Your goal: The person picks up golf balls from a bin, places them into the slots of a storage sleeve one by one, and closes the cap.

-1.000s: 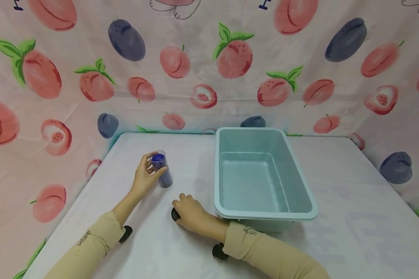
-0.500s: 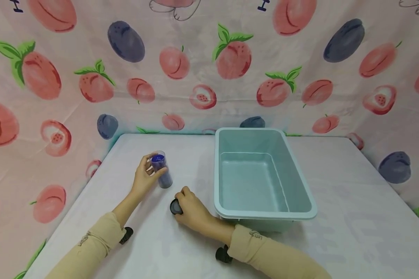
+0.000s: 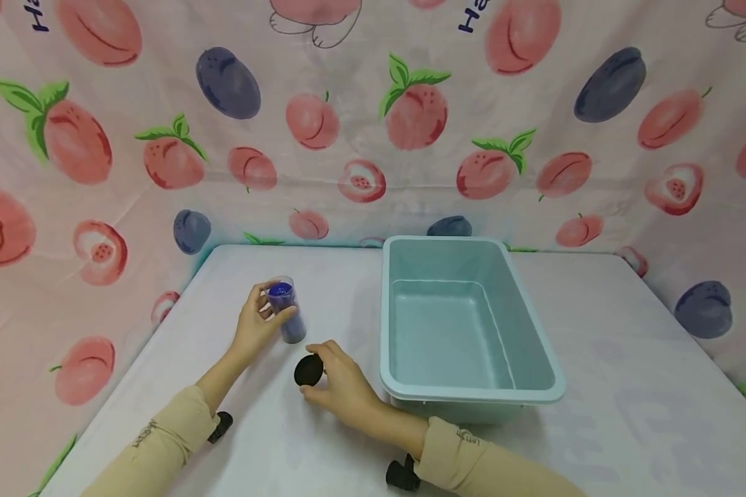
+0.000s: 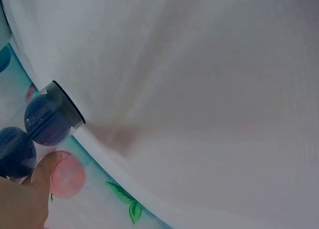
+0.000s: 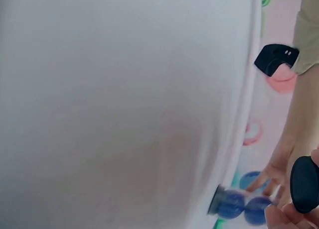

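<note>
My left hand grips a clear cylindrical tube near its top, on the left half of the table. Inside the tube are blue balls, seen through its wall in the left wrist view; a dark base closes its lower end. The mouth is uncovered, with a blue ball just below the rim. My right hand pinches a round black lid by its edge between thumb and fingers, the disc tilted up. In the right wrist view the lid stands beside the tube, apart from it.
A light teal plastic tub stands close to the right of my right hand, with nothing inside. White cloth covers the table. A fruit-print curtain hangs behind and along the sides. Black wrist cameras stick out under both sleeves.
The right hand has taken the black lid up from the table and turned it on its edge, shifting slightly left toward the tube. My left hand keeps its hold on the tube.
</note>
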The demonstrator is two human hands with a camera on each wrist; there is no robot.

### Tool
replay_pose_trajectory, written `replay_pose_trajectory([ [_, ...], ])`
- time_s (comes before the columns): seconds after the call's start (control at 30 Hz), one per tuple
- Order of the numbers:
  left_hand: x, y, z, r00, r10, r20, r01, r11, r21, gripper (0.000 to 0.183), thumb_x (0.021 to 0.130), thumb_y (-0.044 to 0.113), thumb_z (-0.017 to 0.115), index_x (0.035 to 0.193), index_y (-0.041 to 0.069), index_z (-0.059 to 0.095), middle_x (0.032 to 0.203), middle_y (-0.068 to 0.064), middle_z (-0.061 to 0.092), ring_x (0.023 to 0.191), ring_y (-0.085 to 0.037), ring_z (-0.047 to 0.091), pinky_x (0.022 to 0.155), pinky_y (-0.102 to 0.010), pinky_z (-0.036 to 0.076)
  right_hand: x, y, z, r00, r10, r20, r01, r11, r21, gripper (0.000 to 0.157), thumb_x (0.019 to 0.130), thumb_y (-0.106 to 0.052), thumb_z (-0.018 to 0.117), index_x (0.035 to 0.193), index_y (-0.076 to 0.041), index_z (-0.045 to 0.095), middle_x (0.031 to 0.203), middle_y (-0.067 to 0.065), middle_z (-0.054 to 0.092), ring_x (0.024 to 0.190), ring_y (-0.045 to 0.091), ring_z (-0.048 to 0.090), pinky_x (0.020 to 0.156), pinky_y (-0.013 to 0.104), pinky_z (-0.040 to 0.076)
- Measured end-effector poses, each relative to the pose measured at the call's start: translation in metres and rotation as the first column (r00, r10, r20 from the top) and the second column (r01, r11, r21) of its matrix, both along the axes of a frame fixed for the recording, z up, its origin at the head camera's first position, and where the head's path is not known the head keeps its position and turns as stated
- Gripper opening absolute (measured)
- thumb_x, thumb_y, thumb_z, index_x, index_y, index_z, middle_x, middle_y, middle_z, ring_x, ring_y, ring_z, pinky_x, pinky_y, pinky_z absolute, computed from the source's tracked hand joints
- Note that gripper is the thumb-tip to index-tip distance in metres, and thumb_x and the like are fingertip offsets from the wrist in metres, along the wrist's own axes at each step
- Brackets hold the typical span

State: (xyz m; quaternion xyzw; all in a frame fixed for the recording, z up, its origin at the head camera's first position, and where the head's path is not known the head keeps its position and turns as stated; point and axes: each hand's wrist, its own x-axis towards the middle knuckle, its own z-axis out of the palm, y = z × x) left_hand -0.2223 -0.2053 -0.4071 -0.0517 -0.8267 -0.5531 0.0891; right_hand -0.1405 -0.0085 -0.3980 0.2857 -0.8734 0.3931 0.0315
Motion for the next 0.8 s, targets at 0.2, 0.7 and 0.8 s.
replay_pose_trajectory([
  [0.2,-0.001,-0.001,0.005,1.000,0.000,0.017,0.000,1.000,0.000,0.060,0.087,0.013,0.067,0.134,-0.002,0.033,0.135,-0.030,0.047,0.125,-0.043,0.047,0.104,-0.050,0.037,0.011,-0.002,0.010,0.983,0.022,0.180,0.016,0.978,-0.207,0.046,0.074,-0.005,0.077,0.116,0.002,0.059,0.100,0.006,0.054,0.092,0.015,0.057,0.084,0.023,0.050],
  [0.7,-0.001,0.000,0.006,0.997,-0.029,0.071,0.027,0.999,0.039,0.063,0.087,0.010,0.067,0.139,0.004,0.032,0.137,-0.030,0.044,0.127,-0.047,0.043,0.102,-0.054,0.038,0.038,0.008,0.066,0.917,0.259,0.305,-0.146,0.926,-0.349,0.046,0.081,-0.009,0.073,0.124,0.001,0.058,0.113,0.012,0.064,0.092,0.008,0.063,0.084,0.012,0.048],
  [0.8,0.000,-0.001,0.007,0.996,-0.028,0.081,0.026,0.999,0.031,0.064,0.087,0.011,0.067,0.140,0.006,0.031,0.135,-0.029,0.047,0.126,-0.045,0.045,0.101,-0.050,0.041,0.039,0.010,0.077,0.913,0.277,0.299,-0.171,0.927,-0.335,0.044,0.085,-0.014,0.070,0.126,-0.002,0.056,0.110,0.009,0.060,0.090,0.004,0.060,0.084,0.012,0.048],
])
